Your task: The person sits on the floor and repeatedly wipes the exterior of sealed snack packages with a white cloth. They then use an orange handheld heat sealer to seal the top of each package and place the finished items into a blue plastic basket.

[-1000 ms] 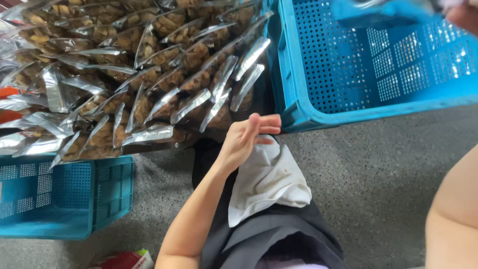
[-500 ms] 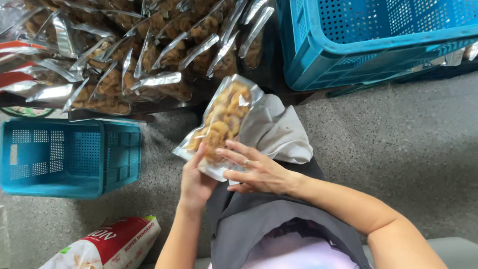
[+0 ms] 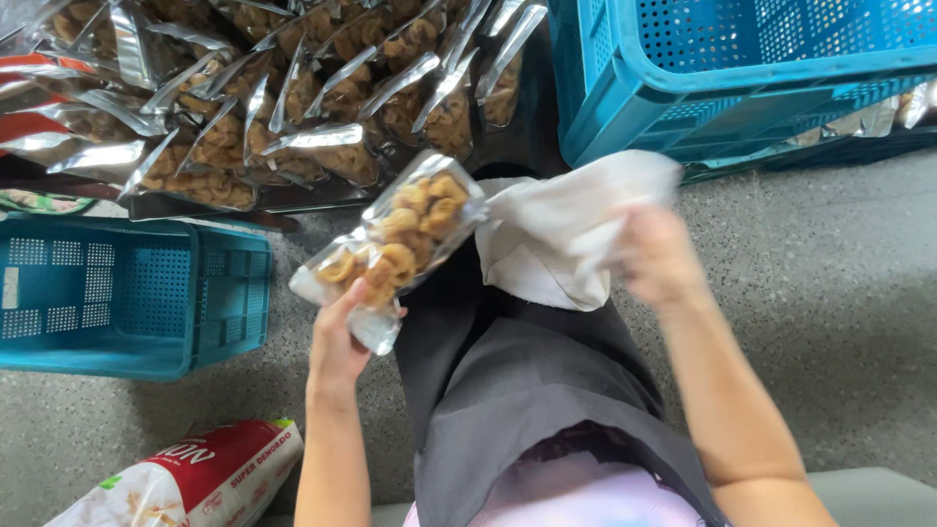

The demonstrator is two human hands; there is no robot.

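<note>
Snack bag [image 3: 395, 244] in left hand [image 3: 337, 342], cloth [image 3: 561, 229] in right hand [image 3: 656, 256].

Hands in view: two, a left hand [image 3: 337, 346] and a right hand [image 3: 656, 256]. Held snack pouch [image 3: 395, 244]: one, at frame centre. White cloth [image 3: 561, 229]: one, right of centre. Blue perforated crates: two, a small crate [image 3: 127, 303] at left and a large crate [image 3: 742, 68] at upper right. Printed red-and-white bag [image 3: 185, 478]: one, lower left. Stacked snack pouches [image 3: 283, 88] at upper left: too many and too overlapped to count exactly.
</note>
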